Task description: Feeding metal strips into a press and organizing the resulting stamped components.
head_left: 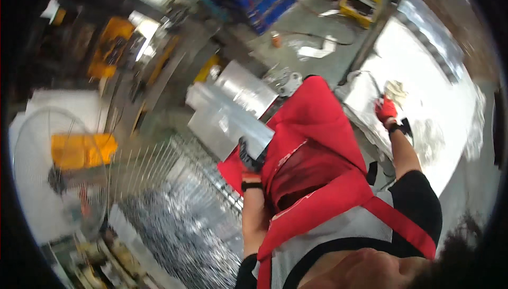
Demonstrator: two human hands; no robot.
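My left hand (251, 161), in a red and black glove, grips the near end of a bent, shiny sheet-metal panel (227, 113). The panel is held beside my red apron (315, 130), slanting away to the far left. Another pale metal piece (246, 89) shows just beyond it; whether the two are joined I cannot tell. Out to the right, my red-gloved right hand (386, 110) reaches over a white-covered table (450, 125). Its fingers look closed at the edge of a crumpled beige rag (396, 93), though they are blurred.
A wire basket (143, 170) and a heap of shiny metal pieces (180, 236) lie to my left, with a round fan guard (58, 172) beyond. Yellow bins (84, 150) and machinery stand further left. A blue crate (270, 1) and yellow box (361, 4) sit on the far floor.
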